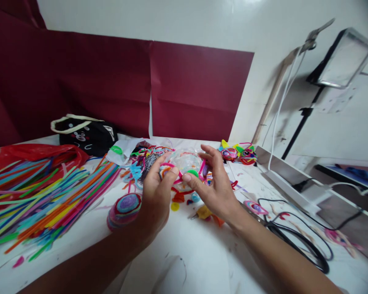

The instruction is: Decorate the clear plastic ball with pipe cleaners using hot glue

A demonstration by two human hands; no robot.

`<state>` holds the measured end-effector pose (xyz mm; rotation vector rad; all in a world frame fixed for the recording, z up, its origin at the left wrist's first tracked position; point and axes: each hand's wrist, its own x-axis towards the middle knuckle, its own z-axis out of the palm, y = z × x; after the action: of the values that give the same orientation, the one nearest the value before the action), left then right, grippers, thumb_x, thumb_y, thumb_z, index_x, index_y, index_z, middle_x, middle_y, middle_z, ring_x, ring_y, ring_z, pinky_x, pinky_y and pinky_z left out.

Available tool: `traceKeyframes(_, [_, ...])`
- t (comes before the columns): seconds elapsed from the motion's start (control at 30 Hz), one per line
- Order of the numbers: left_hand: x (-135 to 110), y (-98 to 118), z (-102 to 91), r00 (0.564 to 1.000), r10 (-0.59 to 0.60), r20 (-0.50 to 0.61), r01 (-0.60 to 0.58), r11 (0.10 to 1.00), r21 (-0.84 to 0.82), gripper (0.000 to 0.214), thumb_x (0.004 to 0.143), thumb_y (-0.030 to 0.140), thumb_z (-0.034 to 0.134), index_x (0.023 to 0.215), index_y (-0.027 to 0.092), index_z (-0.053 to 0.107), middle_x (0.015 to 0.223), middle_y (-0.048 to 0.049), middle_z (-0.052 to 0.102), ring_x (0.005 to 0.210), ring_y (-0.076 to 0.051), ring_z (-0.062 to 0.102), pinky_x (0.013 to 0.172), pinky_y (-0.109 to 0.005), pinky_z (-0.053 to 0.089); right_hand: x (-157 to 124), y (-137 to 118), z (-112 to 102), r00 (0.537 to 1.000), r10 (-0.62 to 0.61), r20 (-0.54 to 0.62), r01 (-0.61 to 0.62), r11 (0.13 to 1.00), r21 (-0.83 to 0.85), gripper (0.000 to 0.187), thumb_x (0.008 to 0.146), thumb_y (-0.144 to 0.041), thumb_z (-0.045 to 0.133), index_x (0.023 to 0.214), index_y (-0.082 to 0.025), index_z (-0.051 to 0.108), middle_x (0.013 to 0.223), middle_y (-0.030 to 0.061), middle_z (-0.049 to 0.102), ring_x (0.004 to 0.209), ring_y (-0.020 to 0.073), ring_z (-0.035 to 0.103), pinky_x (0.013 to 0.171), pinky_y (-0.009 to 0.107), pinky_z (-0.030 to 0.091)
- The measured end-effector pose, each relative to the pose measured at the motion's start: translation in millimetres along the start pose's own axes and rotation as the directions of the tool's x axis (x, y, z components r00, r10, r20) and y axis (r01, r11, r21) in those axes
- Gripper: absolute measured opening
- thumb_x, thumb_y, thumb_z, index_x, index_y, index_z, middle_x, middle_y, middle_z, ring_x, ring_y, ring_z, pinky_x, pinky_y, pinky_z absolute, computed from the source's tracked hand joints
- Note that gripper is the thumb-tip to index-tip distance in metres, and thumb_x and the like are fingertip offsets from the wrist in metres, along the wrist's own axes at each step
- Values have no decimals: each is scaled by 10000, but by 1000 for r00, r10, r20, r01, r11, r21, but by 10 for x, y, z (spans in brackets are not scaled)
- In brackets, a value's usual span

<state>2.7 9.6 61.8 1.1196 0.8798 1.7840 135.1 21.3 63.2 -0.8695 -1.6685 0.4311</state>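
Note:
Both hands hold a small craft piece (184, 163) above the white table (190, 253). It is a clear, roundish body with pink, green and orange pipe cleaner parts on it. My left hand (155, 196) grips its left side, thumb on a pink strand. My right hand (213, 183) grips its right side, thumb pressed next to a green round bit (192, 173). Loose coloured bits lie on the table under the hands.
A big heap of coloured pipe cleaners (39, 196) covers the left side, with a red plastic bag (33, 153) and a black tote bag (86, 136) behind. A coiled spiral disc (124, 210), finished colourful figures (239, 153), black cables (297, 241) and a lamp stand (306, 114) are nearby.

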Motion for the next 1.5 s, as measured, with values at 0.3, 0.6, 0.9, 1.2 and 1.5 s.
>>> traceKeyframes(0.3, [6,-11,22,1000,1,19,0,997,-76,551,799,281,634,1326,198,496,1115,-76,666,1004,-241,635,881,-366,509,19,2,-22,999,34,24,-35,999,41,674,804,-533,640,1355,-278,346,1299,96,530,1219,277,498,983,470,439])
traceKeyframes(0.6, [2,-15,19,1000,-16,6,16,996,-88,573,797,265,644,1345,202,487,1120,-70,664,1028,-228,628,926,-362,490,11,1,-35,998,43,44,-45,998,42,652,821,-521,616,1362,-286,338,1315,94,517,1236,283,479,1003,485,413])
traceKeyframes(0.9, [5,-7,6,1000,-11,-6,11,998,-56,530,804,247,626,1320,220,513,1159,-55,652,1045,-212,619,921,-332,488,5,-35,-16,998,36,47,-36,999,-10,753,748,-506,691,1366,-271,331,1367,89,476,1253,284,463,1014,454,413])
traceKeyframes(1.2, [10,-41,-6,1000,-9,1,9,999,-44,524,807,264,618,1320,237,518,1132,-58,669,1000,-213,635,849,-310,509,1,-23,8,999,27,38,-26,999,-21,736,758,-498,686,1357,-262,330,1370,95,469,1249,281,464,1003,449,427])
traceKeyframes(1.5, [17,-23,9,999,-32,-5,31,997,-72,503,801,259,621,1295,230,537,1135,-57,670,1021,-232,633,873,-338,507,16,-29,-5,997,65,41,-64,998,-25,743,758,-496,693,1368,-274,330,1347,99,499,1237,278,484,996,455,434])
